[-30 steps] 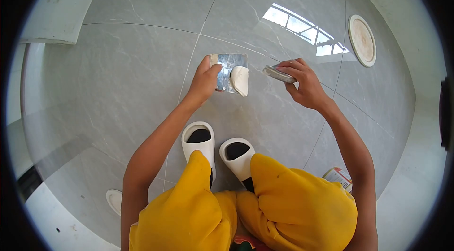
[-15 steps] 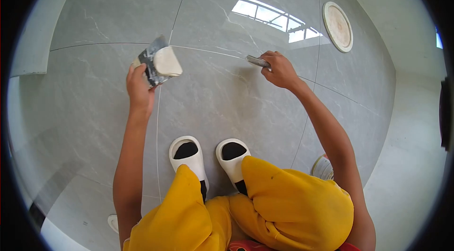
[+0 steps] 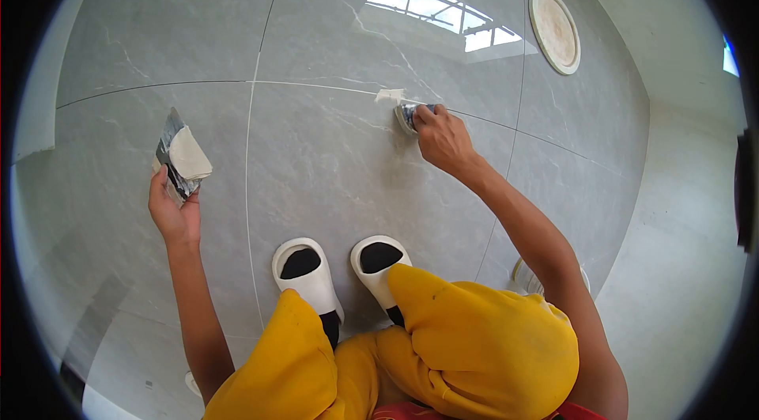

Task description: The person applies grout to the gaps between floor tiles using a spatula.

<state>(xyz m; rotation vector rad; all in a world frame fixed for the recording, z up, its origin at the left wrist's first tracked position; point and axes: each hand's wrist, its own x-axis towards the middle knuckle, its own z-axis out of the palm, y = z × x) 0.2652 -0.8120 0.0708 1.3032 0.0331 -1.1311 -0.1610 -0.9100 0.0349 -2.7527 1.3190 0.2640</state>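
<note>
My left hand (image 3: 175,213) grips a putty knife (image 3: 168,139) held over the floor at the left. A thick lump of off-white paste (image 3: 190,154) sits on its blade. My right hand (image 3: 444,139) is wrapped round a second putty knife (image 3: 406,117), its blade down at the joint between grey floor tiles (image 3: 340,159). Just beyond that blade, a ragged smear of off-white paste (image 3: 389,94) lies across the joint. Left of the smear, the joint line (image 3: 316,86) looks white; to the right it is dark. The handles are mostly covered by my fingers.
A round, pale disc (image 3: 555,31) with a raised rim lies on the floor at the upper right. A can (image 3: 525,278) stands partly hidden behind my right forearm. White slippers (image 3: 320,285) are on my feet, and a pale wall (image 3: 672,206) bounds the right side.
My left hand has moved left and down with its loaded putty knife. My right hand has shifted slightly down and left, turning its blade; a paste smear now shows on the joint.
</note>
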